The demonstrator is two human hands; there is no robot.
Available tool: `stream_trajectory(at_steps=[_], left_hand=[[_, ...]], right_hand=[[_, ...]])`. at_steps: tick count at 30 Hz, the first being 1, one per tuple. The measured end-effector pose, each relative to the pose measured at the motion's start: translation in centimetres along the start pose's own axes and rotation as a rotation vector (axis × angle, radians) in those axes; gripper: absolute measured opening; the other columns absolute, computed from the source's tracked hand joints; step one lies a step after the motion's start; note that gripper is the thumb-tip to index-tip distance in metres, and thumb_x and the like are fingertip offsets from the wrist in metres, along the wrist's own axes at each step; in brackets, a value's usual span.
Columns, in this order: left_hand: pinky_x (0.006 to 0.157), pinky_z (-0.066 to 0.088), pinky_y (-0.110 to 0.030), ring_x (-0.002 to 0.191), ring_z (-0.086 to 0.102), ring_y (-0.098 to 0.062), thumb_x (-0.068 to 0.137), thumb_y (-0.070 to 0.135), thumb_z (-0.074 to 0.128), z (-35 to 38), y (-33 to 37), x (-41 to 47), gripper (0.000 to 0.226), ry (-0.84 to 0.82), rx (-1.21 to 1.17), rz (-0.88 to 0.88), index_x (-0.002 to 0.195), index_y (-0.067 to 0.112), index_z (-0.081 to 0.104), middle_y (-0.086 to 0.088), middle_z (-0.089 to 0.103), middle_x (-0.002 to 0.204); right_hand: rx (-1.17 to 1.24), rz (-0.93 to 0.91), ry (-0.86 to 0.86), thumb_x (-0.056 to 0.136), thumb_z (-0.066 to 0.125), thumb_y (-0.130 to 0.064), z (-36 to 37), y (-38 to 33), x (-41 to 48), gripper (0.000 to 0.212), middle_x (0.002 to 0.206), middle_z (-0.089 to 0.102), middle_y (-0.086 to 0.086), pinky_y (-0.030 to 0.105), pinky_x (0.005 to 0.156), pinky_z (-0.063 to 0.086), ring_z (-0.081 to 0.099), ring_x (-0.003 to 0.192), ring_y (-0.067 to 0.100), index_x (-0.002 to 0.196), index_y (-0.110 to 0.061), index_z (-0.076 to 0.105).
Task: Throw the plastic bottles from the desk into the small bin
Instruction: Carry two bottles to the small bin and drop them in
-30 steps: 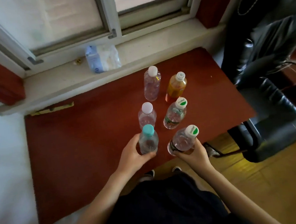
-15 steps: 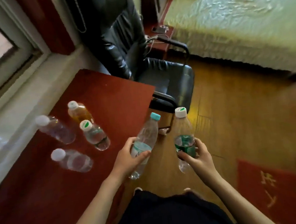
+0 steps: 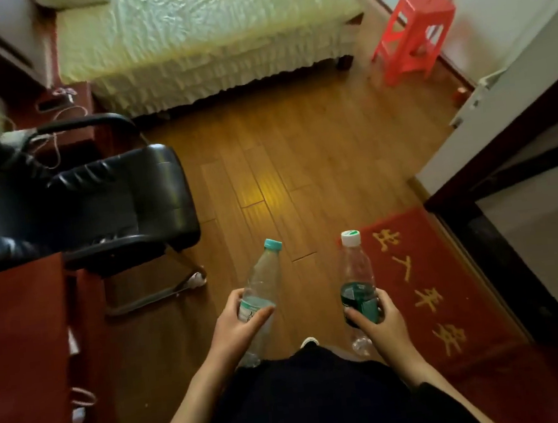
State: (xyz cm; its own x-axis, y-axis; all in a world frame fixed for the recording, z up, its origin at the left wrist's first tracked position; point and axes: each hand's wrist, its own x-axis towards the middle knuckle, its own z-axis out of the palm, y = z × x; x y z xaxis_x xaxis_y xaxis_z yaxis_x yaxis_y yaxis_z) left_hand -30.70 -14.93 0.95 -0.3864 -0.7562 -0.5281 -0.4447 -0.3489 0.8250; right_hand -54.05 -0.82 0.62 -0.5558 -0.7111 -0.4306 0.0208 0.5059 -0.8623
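Observation:
My left hand (image 3: 236, 329) grips a clear plastic bottle with a teal cap (image 3: 261, 282) around its lower half. In my right hand (image 3: 380, 324) is a second clear bottle with a white cap and a dark green label (image 3: 357, 279), held by the label. Both bottles point up and away from me over the wooden floor, side by side and apart. A corner of the red-brown desk (image 3: 18, 335) shows at the left edge. No bin is in view, and the other bottles are out of sight.
A black office chair (image 3: 111, 201) stands at the left beside the desk. Ahead lies a bed with a pale green cover (image 3: 204, 36). At the far right is a red plastic stool (image 3: 419, 34). A red doormat (image 3: 430, 288) lies by a dark door frame (image 3: 502, 250) on my right.
Both hands lifted a bottle each off the desk. The view has swung right, away from the window and desk, toward the open floor, bed and doorway.

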Motion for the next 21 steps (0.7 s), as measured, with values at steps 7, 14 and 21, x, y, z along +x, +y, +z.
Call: stream_trajectory(at_steps=[7, 14, 21], left_hand=[[0.066, 0.055, -0.022, 0.088, 0.071, -0.014, 0.077, 0.036, 0.075, 3.1, 6.9, 7.3, 0.043, 0.009, 0.072, 0.017, 0.113, 0.022, 0.056, -0.002, 0.071, 0.099], [0.071, 0.056, -0.032, 0.089, 0.069, -0.016, 0.078, 0.037, 0.073, 3.0, 12.2, 19.6, 0.046, 0.066, 0.143, 0.0, 0.115, 0.021, 0.053, -0.001, 0.068, 0.101], [0.077, 0.059, -0.04, 0.088, 0.071, -0.018, 0.072, 0.047, 0.074, 5.2, 23.6, 37.9, 0.042, -0.015, 0.138, 0.041, 0.105, 0.03, 0.054, -0.002, 0.07, 0.099]], right_hand=[[0.044, -0.014, 0.074, 0.079, 0.079, -0.022, -5.1, -3.0, 8.0, 0.039, 0.099, 0.07, 0.0, 0.021, 0.071, 0.057, 0.068, 0.085, 0.003, 0.112, -0.02, 0.059], [0.043, -0.074, 0.11, 0.079, 0.079, -0.021, -7.4, -7.7, 21.7, 0.039, 0.096, 0.069, -0.005, 0.019, 0.068, 0.055, 0.067, 0.084, 0.001, 0.112, -0.018, 0.059], [0.033, -0.029, 0.215, 0.078, 0.079, -0.023, -11.3, -12.8, 37.3, 0.038, 0.1, 0.069, -0.003, 0.02, 0.071, 0.056, 0.067, 0.086, 0.001, 0.11, -0.023, 0.058]])
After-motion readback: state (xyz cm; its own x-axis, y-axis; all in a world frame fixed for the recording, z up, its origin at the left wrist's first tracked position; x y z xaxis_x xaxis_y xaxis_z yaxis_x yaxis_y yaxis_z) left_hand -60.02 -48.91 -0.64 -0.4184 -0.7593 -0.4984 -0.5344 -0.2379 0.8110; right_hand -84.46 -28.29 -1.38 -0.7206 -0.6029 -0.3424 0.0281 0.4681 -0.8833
